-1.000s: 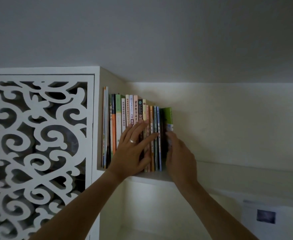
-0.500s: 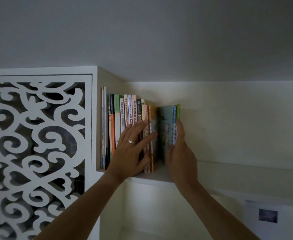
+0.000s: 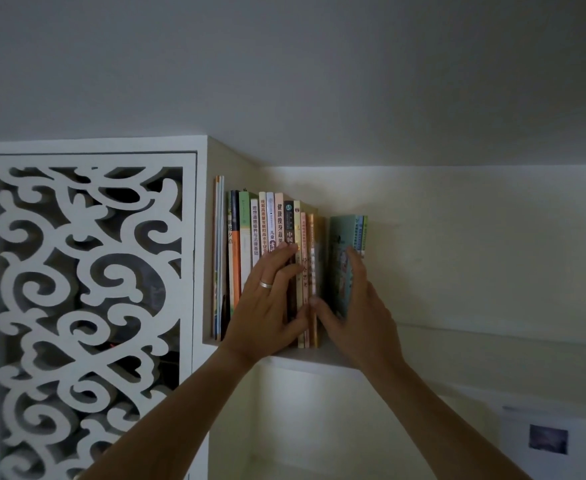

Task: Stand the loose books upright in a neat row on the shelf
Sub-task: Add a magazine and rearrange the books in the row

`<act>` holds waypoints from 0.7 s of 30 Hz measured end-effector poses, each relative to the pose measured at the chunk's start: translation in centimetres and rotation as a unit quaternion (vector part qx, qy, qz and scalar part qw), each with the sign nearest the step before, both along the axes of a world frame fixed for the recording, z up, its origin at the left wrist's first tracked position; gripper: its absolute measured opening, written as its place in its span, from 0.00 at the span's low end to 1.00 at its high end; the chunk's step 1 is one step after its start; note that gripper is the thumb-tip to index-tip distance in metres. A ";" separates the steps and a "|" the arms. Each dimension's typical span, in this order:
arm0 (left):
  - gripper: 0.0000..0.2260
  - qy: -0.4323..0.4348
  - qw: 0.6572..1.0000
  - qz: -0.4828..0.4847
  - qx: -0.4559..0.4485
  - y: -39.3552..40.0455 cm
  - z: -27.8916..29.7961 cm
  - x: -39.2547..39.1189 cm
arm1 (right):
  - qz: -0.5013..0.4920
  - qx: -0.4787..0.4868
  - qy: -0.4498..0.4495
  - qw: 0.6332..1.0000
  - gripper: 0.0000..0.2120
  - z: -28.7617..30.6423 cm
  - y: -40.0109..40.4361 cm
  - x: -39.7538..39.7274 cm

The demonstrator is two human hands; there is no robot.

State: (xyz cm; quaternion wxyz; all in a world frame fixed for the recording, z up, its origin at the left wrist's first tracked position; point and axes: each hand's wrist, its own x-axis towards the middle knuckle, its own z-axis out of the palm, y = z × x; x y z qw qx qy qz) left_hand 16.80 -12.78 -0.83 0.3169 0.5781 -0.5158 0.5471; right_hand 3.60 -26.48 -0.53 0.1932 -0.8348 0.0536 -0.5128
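A row of upright books (image 3: 267, 237) stands on the white shelf (image 3: 319, 358), pressed against the cabinet side at the left. My left hand (image 3: 270, 306), wearing a ring, lies flat with spread fingers against the spines in the middle of the row. A small bunch of thin books with a pale teal cover (image 3: 341, 258) stands at the right end, split from the row by a dark gap. My right hand (image 3: 357, 313) grips this bunch, thumb in the gap and fingers along its right side.
A white cabinet door with carved scrollwork (image 3: 90, 306) fills the left. The shelf runs on to the right along the cream wall (image 3: 475, 254). The ceiling sits close above the books. A paper with a dark picture (image 3: 548, 441) hangs at lower right.
My right hand has pulled the last few thin books rightward, away from the row, turning their teal cover into view and opening a gap. My left hand has stayed on the spines.
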 end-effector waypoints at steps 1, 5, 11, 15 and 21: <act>0.24 -0.002 1.000 -0.002 0.000 0.0 0.0 0.0 | 0.001 -0.006 0.002 1.000 0.46 -0.1 0.0 0.0; 0.23 -0.012 1.000 -0.004 0.004 0.0 -0.1 0.1 | -0.029 0.005 -0.021 0.999 0.42 -0.5 -0.3 0.4; 0.22 0.002 1.000 -0.008 0.007 0.1 -0.1 0.1 | -0.092 -0.057 0.011 0.994 0.29 -0.7 -0.3 0.4; 0.22 0.003 1.000 -0.008 0.009 0.1 -0.1 0.1 | -0.071 -0.045 0.028 0.996 0.39 -0.6 -0.3 0.6; 0.23 -0.001 1.000 -0.017 0.001 0.0 -0.2 0.0 | -0.099 -0.037 0.032 0.994 0.43 -0.6 0.0 0.3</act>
